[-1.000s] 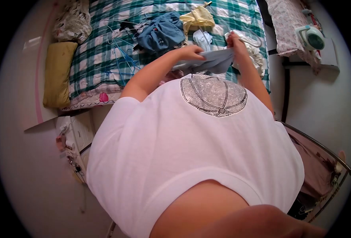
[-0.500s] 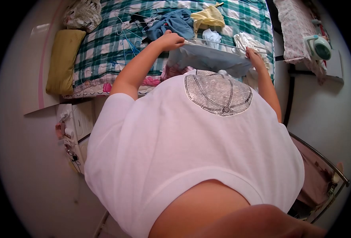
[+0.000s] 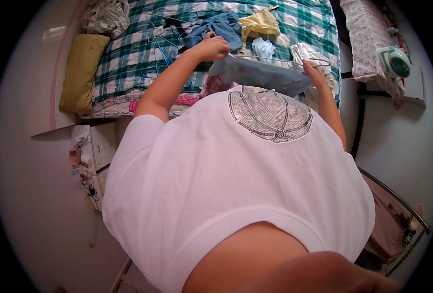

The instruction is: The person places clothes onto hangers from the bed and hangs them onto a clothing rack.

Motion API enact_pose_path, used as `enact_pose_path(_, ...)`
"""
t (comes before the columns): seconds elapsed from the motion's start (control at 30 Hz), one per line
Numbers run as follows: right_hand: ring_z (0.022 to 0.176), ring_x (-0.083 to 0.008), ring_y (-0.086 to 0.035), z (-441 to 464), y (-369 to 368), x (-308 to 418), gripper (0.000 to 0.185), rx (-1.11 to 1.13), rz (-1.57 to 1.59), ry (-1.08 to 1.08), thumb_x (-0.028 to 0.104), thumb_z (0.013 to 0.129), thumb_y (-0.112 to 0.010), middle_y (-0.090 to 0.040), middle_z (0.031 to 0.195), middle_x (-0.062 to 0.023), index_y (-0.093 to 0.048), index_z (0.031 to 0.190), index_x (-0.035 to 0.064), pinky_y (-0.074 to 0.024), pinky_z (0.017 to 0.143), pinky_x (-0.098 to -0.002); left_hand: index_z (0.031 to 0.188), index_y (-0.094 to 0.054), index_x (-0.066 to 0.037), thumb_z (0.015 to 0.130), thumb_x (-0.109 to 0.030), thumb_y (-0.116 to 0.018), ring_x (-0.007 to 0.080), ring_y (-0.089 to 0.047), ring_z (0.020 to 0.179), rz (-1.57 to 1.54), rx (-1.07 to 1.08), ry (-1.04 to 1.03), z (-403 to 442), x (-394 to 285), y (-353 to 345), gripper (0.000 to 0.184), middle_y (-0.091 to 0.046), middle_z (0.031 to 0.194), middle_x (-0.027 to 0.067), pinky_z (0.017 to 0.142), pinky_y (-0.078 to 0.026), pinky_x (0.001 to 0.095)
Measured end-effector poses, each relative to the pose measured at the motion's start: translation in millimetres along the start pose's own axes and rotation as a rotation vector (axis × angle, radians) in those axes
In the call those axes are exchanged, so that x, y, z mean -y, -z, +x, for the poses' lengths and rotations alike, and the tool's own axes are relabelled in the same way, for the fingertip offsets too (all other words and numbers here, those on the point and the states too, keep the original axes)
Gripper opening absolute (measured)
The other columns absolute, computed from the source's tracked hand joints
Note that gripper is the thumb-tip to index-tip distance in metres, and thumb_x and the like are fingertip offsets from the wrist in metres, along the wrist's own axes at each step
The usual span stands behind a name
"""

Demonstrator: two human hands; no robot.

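Observation:
A grey-blue cloth garment is stretched between my two hands in front of my body; its exact kind I cannot make out. My left hand is closed on its upper left corner. At the upper right corner my right hand is closed on the cloth. A thin wire-like loop, similar to a hanger hook, sticks out beside my right fingers. Just past the garment lie a blue garment, a yellow cloth, a pale blue cloth and a white garment.
Several blue hangers lie on the green checked bedding. An olive pillow is at the bed's left edge. On the right stands a small fan. A white drawer unit is at lower left.
The garment's right side has shifted slightly, and a wire-like loop now shows more plainly by my right hand. My left hand keeps its hold; the view has moved a little.

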State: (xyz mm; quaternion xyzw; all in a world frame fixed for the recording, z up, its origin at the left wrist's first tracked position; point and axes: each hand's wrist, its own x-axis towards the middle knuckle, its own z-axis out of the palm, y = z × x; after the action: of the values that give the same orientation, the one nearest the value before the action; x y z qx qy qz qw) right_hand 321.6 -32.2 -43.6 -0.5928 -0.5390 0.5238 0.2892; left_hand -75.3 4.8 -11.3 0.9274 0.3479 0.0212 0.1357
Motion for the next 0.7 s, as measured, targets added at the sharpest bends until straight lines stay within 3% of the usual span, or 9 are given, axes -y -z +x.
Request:
enact_pose_path(0.1,0.059,-0.0054,-0.033,-0.1,3.3,-4.9,0.032,-0.044,-0.02,0.019,0.037,0.086,-0.046,-0.039,0.063,0.0058,-0.047,0.068,0.0107,-0.0288,0.054,-0.0214,0.076,-0.058,-0.015,0.073,-0.021,-0.056,0.0159,-0.048,0.099,-0.003,0.141,0.023,-1.4,5.2,4.4,0.007,-0.057,0.083,-0.0021,0.094,-0.019,0.0484)
enact_pose_path(0.2,0.057,-0.0052,-0.033,2.7,7.0,-8.7,0.03,-0.063,0.029,0.0,0.035,0.086,-0.046,-0.038,0.063,0.0064,-0.045,0.066,0.0121,-0.0277,0.053,-0.0208,0.073,-0.057,-0.014,0.071,-0.023,-0.058,0.0169,-0.05,0.096,-0.096,-0.074,-0.161,-5.5,9.0,-6.5,0.009,-0.058,0.081,-0.0024,0.092,-0.022,0.0468)
enact_pose_path(0.3,0.055,-0.0051,-0.032,5.1,9.4,-13.1,0.029,-0.035,0.109,-0.03,0.033,0.086,-0.046,-0.037,0.061,0.0067,-0.044,0.064,0.0134,-0.0261,0.051,-0.0208,0.073,-0.056,-0.013,0.069,-0.023,-0.06,0.0174,-0.052,0.093,-0.053,-0.048,-0.017,0.3,8.5,0.4,0.012,-0.058,0.078,-0.0011,0.092,-0.024,0.0444)
enact_pose_path(0.4,0.053,-0.0054,-0.031,10.2,3.3,-11.6,0.028,-0.01,0.125,-0.058,0.03,0.085,-0.045,-0.036,0.059,0.0065,-0.043,0.063,0.0138,-0.0249,0.049,-0.0213,0.076,-0.058,-0.012,0.068,-0.021,-0.058,0.0204,-0.053,0.089,-0.141,-0.054,0.007,3.3,5.2,9.6,0.012,-0.058,0.08,0.0039,0.087,-0.032,0.0377)
enact_pose_path(0.5,0.052,-0.0059,-0.03,10.5,3.0,-4.8,0.029,-0.025,0.066,-0.1,0.031,0.085,-0.045,-0.035,0.057,0.0062,-0.042,0.062,0.014,-0.0245,0.049,-0.022,0.079,-0.059,-0.007,0.069,-0.017,-0.056,0.0164,-0.054,0.081,-0.537,-0.078,-0.032,7.3,2.6,12.1,0.015,-0.056,0.075,0.0042,0.077,-0.038,0.0283)
enact_pose_path(0.6,0.051,-0.0065,-0.029,2.1,3.3,14.0,0.031,-0.067,0.047,-0.124,0.033,0.084,-0.045,-0.035,0.056,0.006,-0.041,0.06,0.014,-0.0241,0.049,-0.0229,0.076,-0.055,-0.004,0.07,-0.014,-0.053,0.0086,-0.047,0.073,-1.047,0.057,0.08,6.3,-4.7,24.7,0.012,-0.052,0.074,-0.0002,0.065,-0.037,0.0217)
enact_pose_path(0.63,0.051,-0.0067,-0.029,0.6,3.4,17.1,0.032,-0.083,0.051,-0.128,0.034,0.084,-0.045,-0.035,0.055,0.0059,-0.04,0.06,0.014,-0.0239,0.049,-0.0232,0.075,-0.054,-0.003,0.072,-0.016,-0.054,0.0053,-0.044,0.07,-1.111,0.054,0.057,6.9,-2.9,24.9,0.014,-0.05,0.073,-0.0033,0.064,-0.036,0.022)
enact_pose_path(0.7,0.051,-0.007,-0.028,0.2,7.2,16.9,0.033,-0.066,-0.013,-0.117,0.035,0.084,-0.044,-0.035,0.055,0.0056,-0.039,0.059,0.0141,-0.0233,0.049,-0.0235,0.075,-0.055,-0.004,0.073,-0.018,-0.055,0.0074,-0.044,0.067,-1.073,0.099,0.087,6.9,7.3,27.1,0.015,-0.049,0.07,-0.0027,0.062,-0.036,0.0238)
